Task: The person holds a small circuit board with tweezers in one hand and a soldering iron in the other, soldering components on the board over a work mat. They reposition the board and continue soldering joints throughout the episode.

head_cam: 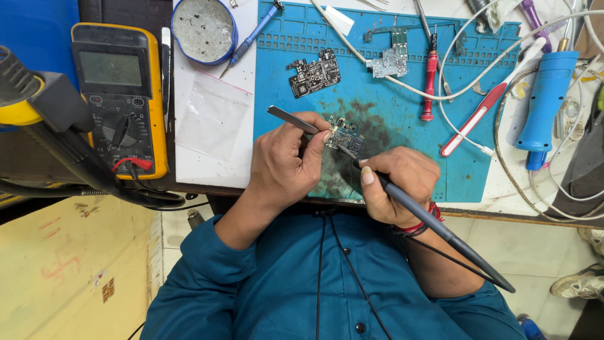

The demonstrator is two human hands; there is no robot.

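My left hand (283, 160) pinched slim metal tweezers (290, 119), my right hand (396, 182) gripped a black soldering iron (440, 230), over a small green circuit board (345, 134) on the stained blue silicone mat (402, 119) covering the white surface (214, 113).

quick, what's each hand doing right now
Left hand: closed on metal tweezers, at the small circuit board.
Right hand: closed on the soldering iron.

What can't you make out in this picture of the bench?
Head view:
- Tweezers' tips: hidden behind the left hand.
- Soldering iron's tip contact on the small circuit board: too small.
- Multimeter screen: no reading visible.
- Blue tool: top cut off by cables.
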